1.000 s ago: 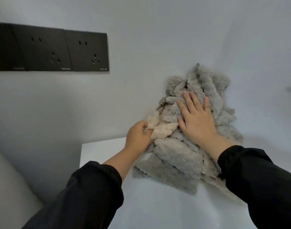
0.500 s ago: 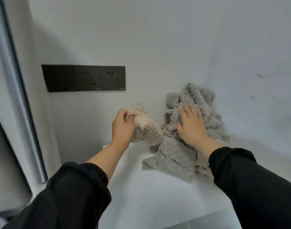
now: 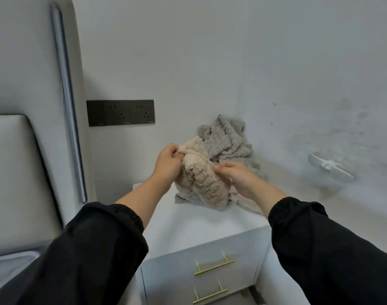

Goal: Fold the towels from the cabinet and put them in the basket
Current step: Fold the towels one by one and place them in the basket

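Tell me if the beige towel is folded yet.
Not folded: the beige towel hangs crumpled, gripped by the left hand and right hand.

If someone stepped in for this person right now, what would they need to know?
Left hand grips the beige towel near its top edge; right hand pinches its side.
The towel is bunched, held up over the white cabinet.
The grey towels lie heaped on the cabinet against the wall.
Nothing is folded yet.
To do: fold the beige towel, then the grey ones, and put all in the basket, which is out of view.
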The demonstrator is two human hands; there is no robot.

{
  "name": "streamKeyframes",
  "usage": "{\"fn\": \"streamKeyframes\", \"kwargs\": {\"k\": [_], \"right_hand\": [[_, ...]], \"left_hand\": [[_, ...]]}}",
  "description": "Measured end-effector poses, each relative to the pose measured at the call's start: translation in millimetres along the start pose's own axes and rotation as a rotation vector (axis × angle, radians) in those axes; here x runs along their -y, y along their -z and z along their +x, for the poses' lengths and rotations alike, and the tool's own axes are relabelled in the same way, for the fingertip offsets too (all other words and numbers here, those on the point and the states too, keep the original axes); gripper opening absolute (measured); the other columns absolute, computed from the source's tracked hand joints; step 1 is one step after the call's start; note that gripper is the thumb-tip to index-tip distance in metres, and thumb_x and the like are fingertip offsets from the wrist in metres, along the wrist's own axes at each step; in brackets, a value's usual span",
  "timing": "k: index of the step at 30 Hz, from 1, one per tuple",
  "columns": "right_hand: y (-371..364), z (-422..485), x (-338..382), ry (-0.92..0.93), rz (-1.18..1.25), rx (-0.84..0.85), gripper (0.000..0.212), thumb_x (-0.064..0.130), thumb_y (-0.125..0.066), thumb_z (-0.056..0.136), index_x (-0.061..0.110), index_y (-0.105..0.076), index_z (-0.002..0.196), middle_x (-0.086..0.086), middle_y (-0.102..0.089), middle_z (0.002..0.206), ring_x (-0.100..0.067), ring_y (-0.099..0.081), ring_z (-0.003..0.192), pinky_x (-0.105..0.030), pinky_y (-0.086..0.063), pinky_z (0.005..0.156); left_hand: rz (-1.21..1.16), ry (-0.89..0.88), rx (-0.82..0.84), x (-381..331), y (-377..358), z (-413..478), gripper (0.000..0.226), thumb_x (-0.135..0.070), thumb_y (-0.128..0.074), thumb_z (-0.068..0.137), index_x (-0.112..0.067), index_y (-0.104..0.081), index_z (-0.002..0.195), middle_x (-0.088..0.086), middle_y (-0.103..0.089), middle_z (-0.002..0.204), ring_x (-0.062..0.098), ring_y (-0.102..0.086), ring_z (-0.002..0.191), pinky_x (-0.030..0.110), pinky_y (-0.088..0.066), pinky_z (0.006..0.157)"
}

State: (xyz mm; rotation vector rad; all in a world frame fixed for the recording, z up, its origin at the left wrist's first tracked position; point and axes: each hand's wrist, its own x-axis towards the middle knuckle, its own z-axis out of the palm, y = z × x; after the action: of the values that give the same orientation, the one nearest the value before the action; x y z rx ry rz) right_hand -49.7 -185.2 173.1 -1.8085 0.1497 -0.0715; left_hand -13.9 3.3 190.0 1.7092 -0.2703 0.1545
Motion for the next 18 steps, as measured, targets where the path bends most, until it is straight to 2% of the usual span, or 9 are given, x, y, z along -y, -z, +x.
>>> {"fn": "streamKeyframes", "kwargs": {"k": [2,3,6,9,11,12,15,17,18], "right_hand": [[10,-19,0,-0.022,0.037,-0.031,0.023,0.02,-0.063,0.09,0.017,-0.061,0.114,-0.002,-0.058,0.113,-0.017,-0.051,0.108,-0.033,-0.039,0.092],[12,-29,1,-0.034,0.063,-0.037,0.035,0.019,-0.062,0.091,0.018,-0.055,0.125,-0.002,-0.054,0.121,-0.017,-0.047,0.114,-0.035,-0.033,0.097],[19,-60,0,-0.023,0.119,-0.032,0.044,0.011,-0.06,0.092,0.016,-0.049,0.134,-0.004,-0.052,0.123,-0.021,-0.047,0.117,-0.034,-0.034,0.089],[24,-84,-3,0.023,0.132,-0.074,0.023,0.006,-0.062,0.089,0.011,-0.063,0.111,-0.008,-0.065,0.104,-0.023,-0.058,0.095,-0.033,-0.045,0.08],[29,-99,1,0.06,0.067,-0.204,0.006,0.011,-0.066,0.087,0.014,-0.069,0.092,-0.002,-0.068,0.082,-0.016,-0.06,0.072,-0.025,-0.047,0.065],[33,-104,4,0.089,0.017,-0.286,0.007,0.013,-0.068,0.086,0.015,-0.068,0.08,0.004,-0.066,0.069,-0.011,-0.057,0.062,-0.02,-0.045,0.056],[52,-110,15,0.198,-0.229,-0.492,0.045,0.01,-0.067,0.084,0.019,-0.042,0.048,0.013,-0.038,0.04,-0.01,-0.036,0.047,-0.023,-0.027,0.046],[61,-111,25,0.23,-0.377,-0.528,0.053,0.008,-0.065,0.085,0.02,-0.031,0.047,0.007,-0.026,0.044,-0.013,-0.027,0.048,-0.027,-0.02,0.05],[65,-112,29,0.254,-0.448,-0.53,0.049,0.008,-0.066,0.085,0.02,-0.036,0.048,0.006,-0.03,0.048,-0.013,-0.029,0.051,-0.028,-0.022,0.051]], "left_hand": [[-0.101,0.055,0.057,-7,-1,-13,0.02,-0.009,-0.043,0.098,-0.015,-0.055,0.083,0.007,-0.06,0.084,0.022,-0.056,0.081,0.031,-0.046,0.069],[-0.153,0.076,0.088,-11,-2,-19,0.021,-0.008,-0.042,0.099,-0.015,-0.056,0.085,0.006,-0.062,0.086,0.022,-0.058,0.081,0.03,-0.047,0.067],[-0.242,0.107,0.207,-28,-14,-41,0.017,-0.006,-0.04,0.1,-0.011,-0.056,0.096,0.008,-0.063,0.091,0.018,-0.061,0.078,0.026,-0.049,0.059],[-0.261,0.106,0.307,-41,-29,-59,0.017,-0.008,-0.04,0.1,-0.011,-0.057,0.098,0.008,-0.065,0.093,0.018,-0.063,0.081,0.029,-0.052,0.064],[-0.211,0.09,0.328,-45,-37,-67,0.021,-0.006,-0.041,0.099,-0.015,-0.057,0.088,0.005,-0.064,0.083,0.016,-0.06,0.071,0.025,-0.05,0.058],[-0.152,0.066,0.322,-45,-39,-69,0.023,-0.004,-0.041,0.097,-0.016,-0.056,0.084,0.004,-0.061,0.077,0.015,-0.056,0.065,0.022,-0.046,0.053],[0.057,0.02,0.367,-41,-40,-74,0.019,0.003,-0.05,0.09,-0.014,-0.055,0.082,0.003,-0.054,0.072,0.016,-0.05,0.062,0.026,-0.043,0.054],[0.178,0.01,0.475,-41,-38,-75,0.019,0.005,-0.055,0.087,-0.012,-0.054,0.095,0.002,-0.051,0.071,0.016,-0.051,0.06,0.027,-0.045,0.054],[0.236,0.001,0.515,-44,-37,-75,0.024,0.005,-0.055,0.087,-0.012,-0.053,0.104,0.0,-0.05,0.07,0.015,-0.051,0.058,0.026,-0.044,0.053]]}}
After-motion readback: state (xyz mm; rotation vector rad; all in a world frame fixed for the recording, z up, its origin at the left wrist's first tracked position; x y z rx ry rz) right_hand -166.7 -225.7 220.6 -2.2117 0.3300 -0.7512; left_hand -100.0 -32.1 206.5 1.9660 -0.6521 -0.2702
